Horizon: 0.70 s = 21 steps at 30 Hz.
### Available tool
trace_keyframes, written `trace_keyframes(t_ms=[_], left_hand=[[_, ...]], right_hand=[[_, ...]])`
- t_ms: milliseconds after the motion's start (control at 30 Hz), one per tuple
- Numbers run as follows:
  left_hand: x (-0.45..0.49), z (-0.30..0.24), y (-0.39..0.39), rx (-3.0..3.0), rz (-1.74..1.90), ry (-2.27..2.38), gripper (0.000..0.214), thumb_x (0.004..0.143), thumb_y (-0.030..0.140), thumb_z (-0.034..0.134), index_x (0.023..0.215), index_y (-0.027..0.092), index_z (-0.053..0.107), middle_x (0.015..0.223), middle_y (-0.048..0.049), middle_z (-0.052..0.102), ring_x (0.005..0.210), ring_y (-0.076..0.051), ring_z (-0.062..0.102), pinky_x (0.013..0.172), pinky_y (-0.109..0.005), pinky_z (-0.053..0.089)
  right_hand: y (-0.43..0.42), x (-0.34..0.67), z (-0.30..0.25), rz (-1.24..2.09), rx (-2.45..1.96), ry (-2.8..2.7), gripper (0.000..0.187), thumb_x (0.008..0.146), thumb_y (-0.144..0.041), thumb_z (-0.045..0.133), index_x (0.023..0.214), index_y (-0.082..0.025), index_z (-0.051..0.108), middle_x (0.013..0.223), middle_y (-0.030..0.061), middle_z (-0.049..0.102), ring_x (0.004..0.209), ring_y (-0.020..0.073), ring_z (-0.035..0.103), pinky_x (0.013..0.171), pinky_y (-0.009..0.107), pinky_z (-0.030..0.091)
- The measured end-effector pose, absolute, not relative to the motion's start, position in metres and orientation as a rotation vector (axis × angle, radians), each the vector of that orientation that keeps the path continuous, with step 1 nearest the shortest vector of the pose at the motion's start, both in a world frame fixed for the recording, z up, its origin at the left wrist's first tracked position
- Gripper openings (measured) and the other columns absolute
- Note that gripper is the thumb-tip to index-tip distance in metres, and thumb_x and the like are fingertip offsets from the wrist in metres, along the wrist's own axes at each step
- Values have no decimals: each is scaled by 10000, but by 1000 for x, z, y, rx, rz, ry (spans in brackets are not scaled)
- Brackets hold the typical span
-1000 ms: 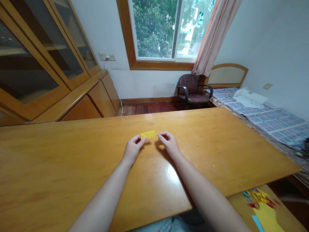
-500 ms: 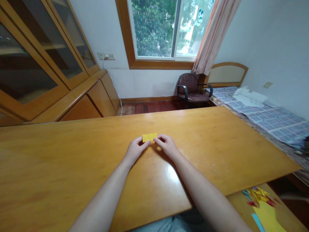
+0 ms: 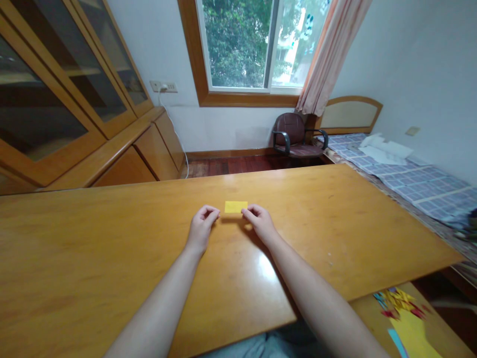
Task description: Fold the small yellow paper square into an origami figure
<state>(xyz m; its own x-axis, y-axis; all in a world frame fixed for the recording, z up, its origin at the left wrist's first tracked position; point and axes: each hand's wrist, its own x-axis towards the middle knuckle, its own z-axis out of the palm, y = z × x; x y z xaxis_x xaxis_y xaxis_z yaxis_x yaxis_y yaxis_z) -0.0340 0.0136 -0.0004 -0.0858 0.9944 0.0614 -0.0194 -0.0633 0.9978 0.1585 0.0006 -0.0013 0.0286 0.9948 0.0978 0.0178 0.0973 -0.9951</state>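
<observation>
A small yellow rectangle of folded paper is held just above the wooden table, its shadow falling below it. My right hand pinches its right end between thumb and fingers. To the left, with a narrow gap from the paper, my left hand has its thumb and forefinger pressed together, and nothing shows between them. The paper's left end is free, and its face towards me looks plain.
Below the table's right front edge, a lower surface bears yellow paper sheets and a heap of coloured paper pieces. Beyond the table stand an office chair and a bed. A glass-door cabinet is at left.
My left hand has let go of the paper's left end and drawn back to the left. The paper has shifted slightly right and up in my right hand, and a plainer face now shows.
</observation>
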Motion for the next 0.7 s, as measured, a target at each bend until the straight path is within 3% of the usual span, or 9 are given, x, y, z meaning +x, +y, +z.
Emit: trace_keyframes(t_ms=[233,400,700], left_hand=[[-29,4,11,1272,1265,1197,345,700,451,699,901,179,631,839,-25,635,762,-161,571,677,-235,438],[-27,10,9,1375,1128,1105,288,738,434,687,837,166,656,815,-14,659,785,-166,583,744,-250,446],[-27,14,5,1499,1021,1173,268,738,430,677,727,164,643,674,14,585,666,-143,519,647,-232,401]], right_hand=[[-1,157,2,1123,-1149,-1314,278,792,-431,624,691,-172,624,640,-10,585,608,128,511,601,244,384],[-3,156,4,1089,-1137,-1439,262,797,-410,627,696,-169,646,673,0,618,641,135,536,633,250,405],[-4,156,5,1043,-1155,-1496,245,809,-400,620,730,-170,653,685,-2,600,657,138,525,632,251,399]])
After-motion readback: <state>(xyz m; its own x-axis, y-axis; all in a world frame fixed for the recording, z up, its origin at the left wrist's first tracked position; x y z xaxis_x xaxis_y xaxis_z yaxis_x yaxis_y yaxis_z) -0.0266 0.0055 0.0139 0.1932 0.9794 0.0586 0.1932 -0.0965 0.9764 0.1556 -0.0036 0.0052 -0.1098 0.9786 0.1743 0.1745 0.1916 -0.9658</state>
